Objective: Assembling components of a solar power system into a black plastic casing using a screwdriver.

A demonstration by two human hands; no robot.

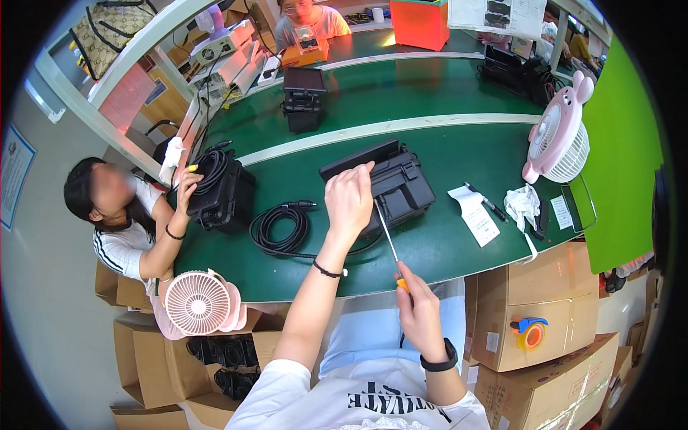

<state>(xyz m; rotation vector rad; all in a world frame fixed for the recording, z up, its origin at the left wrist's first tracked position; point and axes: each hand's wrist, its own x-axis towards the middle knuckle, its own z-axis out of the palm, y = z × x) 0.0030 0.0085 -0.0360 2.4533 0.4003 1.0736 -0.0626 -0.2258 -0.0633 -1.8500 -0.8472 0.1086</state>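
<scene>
A black hard plastic case point(403, 188) lies on the green table in front of me, with a flat dark panel point(360, 159) raised along its far left side. My left hand point(349, 201) is closed over the case's near left part, its fingers on the panel's edge; what lies under the palm is hidden. In my right hand point(420, 312) is a screwdriver point(388, 233) with a yellow-orange handle. Its long metal shaft slants up to the case, and the tip is close to my left fingers. A coiled black cable point(281, 231) rests left of my left forearm, its lead running toward the case.
At left, a co-worker's hand point(188, 188) touches a cable coil on another black case point(233, 197). Pink fans stand at the near left point(198, 304) and far right point(555, 140). Right of my case lie a paper slip point(474, 217), a pen point(494, 208) and crumpled tissue point(522, 206). Cartons point(534, 308) stand below.
</scene>
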